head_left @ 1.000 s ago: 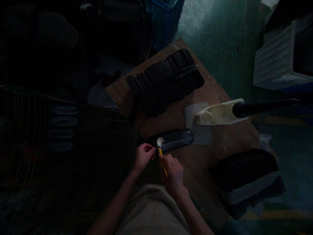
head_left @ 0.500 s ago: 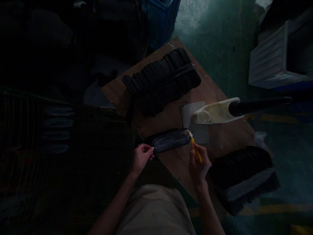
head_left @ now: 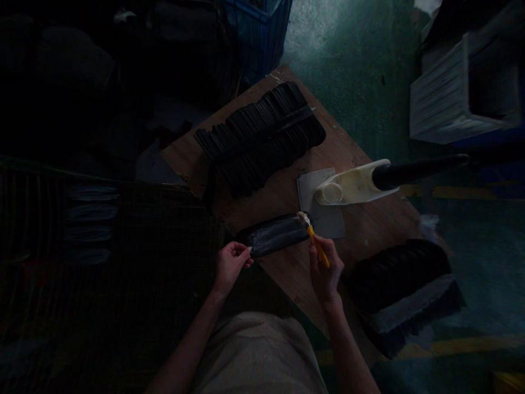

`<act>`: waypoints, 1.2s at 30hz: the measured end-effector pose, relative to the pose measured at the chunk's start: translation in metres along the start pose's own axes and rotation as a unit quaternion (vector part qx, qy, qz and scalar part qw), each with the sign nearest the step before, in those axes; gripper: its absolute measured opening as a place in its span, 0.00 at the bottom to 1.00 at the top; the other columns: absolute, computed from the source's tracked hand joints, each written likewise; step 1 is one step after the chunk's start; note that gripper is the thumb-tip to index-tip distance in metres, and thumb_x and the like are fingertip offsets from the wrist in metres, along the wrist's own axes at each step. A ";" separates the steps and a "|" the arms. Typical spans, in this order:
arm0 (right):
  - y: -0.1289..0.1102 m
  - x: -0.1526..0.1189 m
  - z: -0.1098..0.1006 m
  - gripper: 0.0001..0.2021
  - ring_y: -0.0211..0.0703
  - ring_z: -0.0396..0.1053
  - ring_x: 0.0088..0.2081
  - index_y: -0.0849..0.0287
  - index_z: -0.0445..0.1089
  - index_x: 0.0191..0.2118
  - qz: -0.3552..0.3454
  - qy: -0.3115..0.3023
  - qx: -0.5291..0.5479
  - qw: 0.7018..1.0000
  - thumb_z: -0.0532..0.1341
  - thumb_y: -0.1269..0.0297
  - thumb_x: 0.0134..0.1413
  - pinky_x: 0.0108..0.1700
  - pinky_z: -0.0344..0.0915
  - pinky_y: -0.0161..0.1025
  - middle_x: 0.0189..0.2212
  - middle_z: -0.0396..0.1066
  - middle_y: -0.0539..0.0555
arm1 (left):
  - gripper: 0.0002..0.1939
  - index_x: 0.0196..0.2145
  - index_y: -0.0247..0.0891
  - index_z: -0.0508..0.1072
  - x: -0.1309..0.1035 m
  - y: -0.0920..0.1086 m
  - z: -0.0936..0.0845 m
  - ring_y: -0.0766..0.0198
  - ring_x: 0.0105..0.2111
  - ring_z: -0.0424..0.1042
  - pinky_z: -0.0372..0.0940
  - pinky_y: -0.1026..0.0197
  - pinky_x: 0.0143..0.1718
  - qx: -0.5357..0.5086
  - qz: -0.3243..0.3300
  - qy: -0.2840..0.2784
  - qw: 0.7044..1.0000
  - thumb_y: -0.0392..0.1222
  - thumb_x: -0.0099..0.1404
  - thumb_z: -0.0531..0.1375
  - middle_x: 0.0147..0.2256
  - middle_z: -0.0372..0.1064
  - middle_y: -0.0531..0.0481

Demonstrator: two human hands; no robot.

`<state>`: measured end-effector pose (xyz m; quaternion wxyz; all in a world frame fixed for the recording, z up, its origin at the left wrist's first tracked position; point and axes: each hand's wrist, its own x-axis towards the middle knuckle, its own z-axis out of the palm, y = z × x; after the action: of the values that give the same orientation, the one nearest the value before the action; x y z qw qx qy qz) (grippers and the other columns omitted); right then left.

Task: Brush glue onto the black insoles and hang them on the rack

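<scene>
A long, dark, rounded flat piece [head_left: 274, 236], much like a shoe sole, lies on the wooden board with a whitish, streaky sheen on its top. My left hand [head_left: 232, 265] pinches its near left end between thumb and fingertips. In my right hand [head_left: 326, 268] is a brush with a yellow handle [head_left: 322, 254]. Its pale bristles [head_left: 302, 218] touch the piece's right end. Just beyond the brush, a cream-coloured container [head_left: 353, 183] with a long black part sticking out rests on pale flat sheets [head_left: 332, 223].
A banded row of thin dark pieces [head_left: 262, 137] covers the far part of the wooden board [head_left: 361, 219]. Another dark bundle [head_left: 404, 279] sits at its right corner. Left is a dim rack [head_left: 92, 213] bearing several similar pieces. Crates, one blue [head_left: 262, 38] and one grey [head_left: 441, 98], stand beyond.
The whole view has shifted slightly, so everything appears farther left. The brush has moved a little along the right end of the dark piece. My left hand keeps its pinch.
</scene>
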<state>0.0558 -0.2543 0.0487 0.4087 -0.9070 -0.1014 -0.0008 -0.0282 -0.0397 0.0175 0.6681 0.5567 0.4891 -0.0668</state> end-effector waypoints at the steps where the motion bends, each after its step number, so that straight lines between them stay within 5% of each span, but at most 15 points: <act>1: 0.007 0.005 -0.004 0.08 0.39 0.69 0.34 0.58 0.67 0.45 -0.011 0.003 -0.020 1.000 0.56 0.64 0.63 0.36 0.64 0.36 0.35 0.69 0.51 | 0.22 0.28 0.32 0.69 0.000 0.000 0.000 0.63 0.19 0.73 0.67 0.67 0.18 -0.001 0.001 0.002 1.000 0.53 0.45 0.70 0.19 0.70 0.51; 6: 0.002 -0.003 0.000 0.08 0.40 0.66 0.33 0.58 0.67 0.46 -0.068 -0.011 -0.121 0.990 0.55 0.68 0.63 0.36 0.61 0.37 0.35 0.70 0.53 | 0.22 0.29 0.32 0.69 -0.002 -0.002 0.003 0.62 0.20 0.74 0.69 0.66 0.20 -0.013 0.007 0.014 1.000 0.53 0.46 0.70 0.20 0.71 0.50; 11: -0.029 -0.032 0.019 0.09 0.39 0.67 0.34 0.58 0.66 0.47 -0.143 -0.124 -0.073 0.979 0.54 0.71 0.64 0.36 0.61 0.36 0.36 0.71 0.54 | 0.23 0.29 0.31 0.69 -0.003 -0.003 0.005 0.62 0.21 0.74 0.69 0.65 0.21 -0.020 0.006 0.018 1.000 0.53 0.46 0.70 0.21 0.71 0.49; 13: -0.028 -0.035 0.015 0.09 0.38 0.68 0.33 0.57 0.66 0.47 -0.128 -0.128 -0.038 0.983 0.54 0.71 0.63 0.35 0.61 0.35 0.37 0.72 0.53 | 0.23 0.29 0.31 0.69 -0.004 -0.003 0.006 0.62 0.21 0.74 0.69 0.66 0.20 -0.021 0.005 0.019 1.000 0.53 0.46 0.70 0.21 0.71 0.49; 19: 0.001 -0.031 -0.017 0.09 0.39 0.68 0.32 0.57 0.66 0.47 -0.042 0.001 -0.108 0.993 0.56 0.68 0.62 0.35 0.62 0.35 0.35 0.70 0.52 | 0.24 0.28 0.32 0.68 -0.007 -0.004 0.008 0.62 0.20 0.73 0.68 0.66 0.19 -0.029 -0.001 0.029 0.999 0.56 0.45 0.70 0.19 0.70 0.51; 26: -0.042 -0.066 0.010 0.07 0.37 0.65 0.28 0.58 0.66 0.44 -0.093 -0.088 -0.074 0.989 0.55 0.72 0.62 0.31 0.61 0.34 0.30 0.69 0.51 | 0.25 0.28 0.33 0.68 -0.009 -0.006 0.012 0.62 0.21 0.74 0.69 0.65 0.20 -0.034 0.006 0.038 0.999 0.57 0.46 0.69 0.20 0.70 0.51; 31: -0.061 -0.073 0.005 0.05 0.35 0.67 0.26 0.57 0.66 0.43 0.041 -0.157 0.100 0.982 0.55 0.68 0.63 0.28 0.63 0.31 0.28 0.68 0.49 | 0.24 0.28 0.33 0.68 -0.008 -0.007 0.011 0.62 0.20 0.73 0.69 0.64 0.20 -0.029 0.005 0.033 0.999 0.57 0.46 0.69 0.20 0.70 0.51; 33: -0.055 -0.067 -0.006 0.06 0.35 0.69 0.27 0.57 0.67 0.44 0.100 -0.134 0.161 0.973 0.56 0.66 0.62 0.28 0.65 0.31 0.29 0.69 0.49 | 0.24 0.28 0.33 0.68 -0.006 -0.008 0.011 0.62 0.20 0.73 0.69 0.65 0.20 -0.027 0.011 0.025 0.999 0.56 0.47 0.69 0.20 0.70 0.51; 36: -0.034 -0.049 -0.019 0.10 0.39 0.72 0.32 0.56 0.67 0.48 0.086 -0.001 0.147 0.985 0.58 0.66 0.61 0.35 0.69 0.36 0.34 0.71 0.51 | 0.23 0.27 0.34 0.67 -0.005 -0.009 0.011 0.63 0.18 0.73 0.67 0.66 0.18 -0.018 0.025 0.023 0.999 0.55 0.47 0.69 0.19 0.68 0.52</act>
<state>0.0034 -0.2552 0.0830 0.5363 -0.8423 -0.0223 0.0503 -0.0301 -0.0542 0.0138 0.6681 0.5584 0.4909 -0.0287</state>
